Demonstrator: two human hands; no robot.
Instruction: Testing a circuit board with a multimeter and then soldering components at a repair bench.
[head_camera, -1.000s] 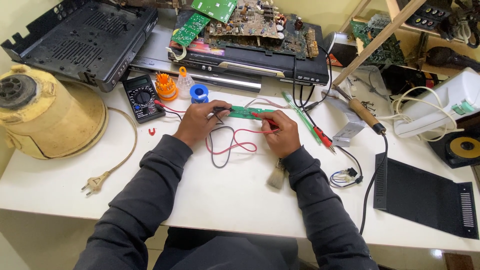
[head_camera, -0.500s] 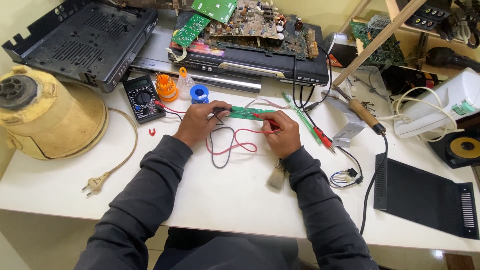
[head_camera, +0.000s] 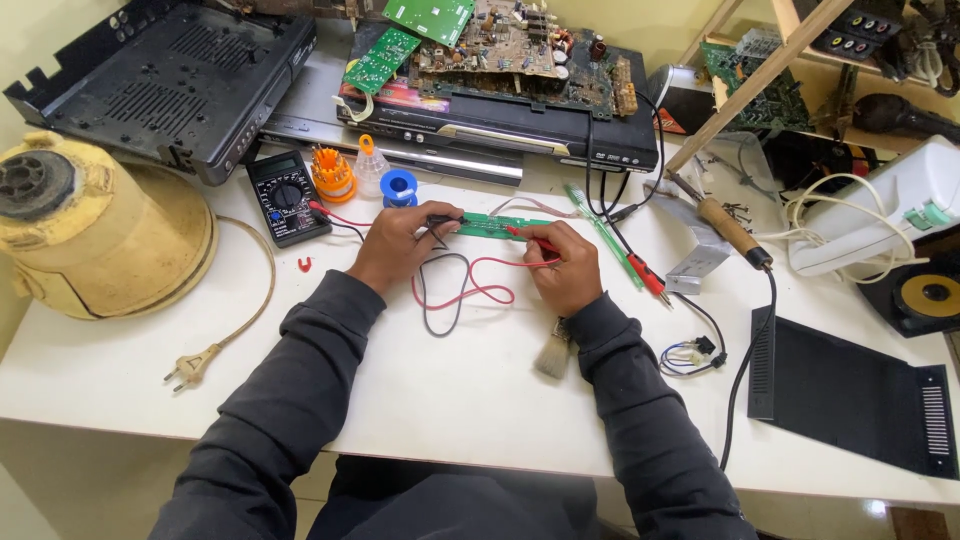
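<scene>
Two probes met on the narrow green circuit board (head_camera: 503, 226), which lay flat on the white desk (head_camera: 460, 400). My left hand (head_camera: 398, 246) had its fingers (head_camera: 432, 232) pinched shut around the black probe (head_camera: 445, 220), tip resting on the board's left end. My right hand (head_camera: 562, 265) had its fingers closed on the red probe (head_camera: 533, 237), touching the board's right half. Just below the board, the red and black leads (head_camera: 462, 290) looped between my wrists. Left of the board sat the black multimeter (head_camera: 287, 196), with an orange screwdriver set (head_camera: 332, 172) and a blue solder spool (head_camera: 400, 187) between them. Below the board's right end, a small brush (head_camera: 554, 355) lay beside my right sleeve. Right of the board rested a soldering iron (head_camera: 728, 226).
</scene>
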